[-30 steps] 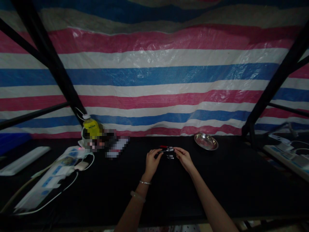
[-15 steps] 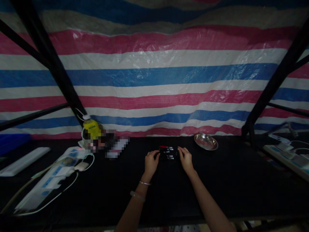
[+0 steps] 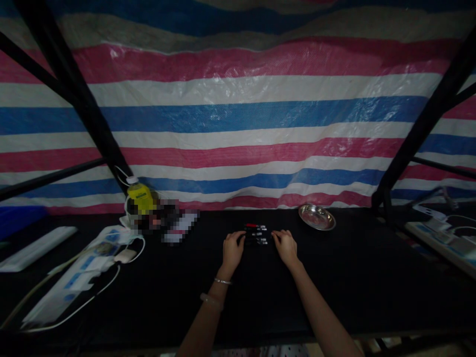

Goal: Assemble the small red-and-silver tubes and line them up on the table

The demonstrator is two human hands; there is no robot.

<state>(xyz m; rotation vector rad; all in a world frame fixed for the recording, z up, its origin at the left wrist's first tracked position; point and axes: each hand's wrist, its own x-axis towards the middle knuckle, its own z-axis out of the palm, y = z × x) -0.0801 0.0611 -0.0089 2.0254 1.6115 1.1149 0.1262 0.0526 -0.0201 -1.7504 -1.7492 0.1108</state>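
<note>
Several slim pens, one with a red barrel (image 3: 251,225) and the others dark, lie side by side on the black tabletop (image 3: 260,297), their shiny clear ends pointing right. At their left ends is my left hand (image 3: 233,247), its thumb and fingers curled together round the end of a black pen (image 3: 256,234). Just off the right ends is my right hand (image 3: 285,246), fingers bent and drawn together with the thumb. What lies between those right fingertips is too dark to make out. Two bracelets circle my left wrist.
A round metal dish (image 3: 317,217) stands right of my hands, near the striped sheet (image 3: 238,114). On the left are a yellow bottle (image 3: 141,197), a white power strip (image 3: 80,272) with cables, and a long white bar (image 3: 37,249). Black frame posts (image 3: 403,144) rise on both sides.
My right hand has shifted slightly, with its fingertips a little lower and more bent. The left hand and the pens stay almost where they were.
</note>
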